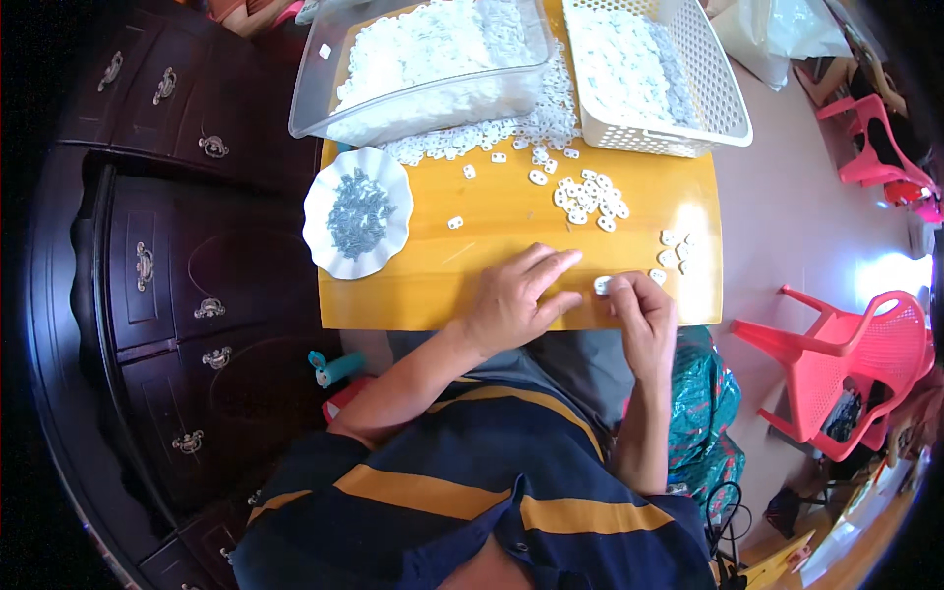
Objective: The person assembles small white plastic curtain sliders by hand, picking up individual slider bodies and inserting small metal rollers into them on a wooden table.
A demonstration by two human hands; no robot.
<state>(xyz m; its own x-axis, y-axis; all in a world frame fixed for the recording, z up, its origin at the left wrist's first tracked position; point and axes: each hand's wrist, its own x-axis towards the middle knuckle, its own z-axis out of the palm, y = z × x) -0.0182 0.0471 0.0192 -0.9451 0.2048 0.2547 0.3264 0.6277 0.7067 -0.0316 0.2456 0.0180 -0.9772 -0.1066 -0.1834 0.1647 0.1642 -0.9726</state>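
Between the thumb and fingertips of my right hand (644,313) is a small white plastic piece (601,285) with dark spots, close to the table's near edge. To its left, my left hand (519,298) rests over the yellow wooden table (423,295), its fingers stretched out and nothing seen in them. A loose cluster of similar white pieces (588,195) lies beyond my hands. Several more pieces (677,254) sit apart at the right edge. A white scalloped bowl (317,202) on the left holds many small dark metal-looking bits (358,211).
At the back stand a clear plastic bin (442,106) and a white perforated basket (723,93), both full of white pieces. More pieces spill in front of the bin. Dark drawers (147,265) line the left. A pink chair (836,364) stands on the right, beyond a green bag (703,393).
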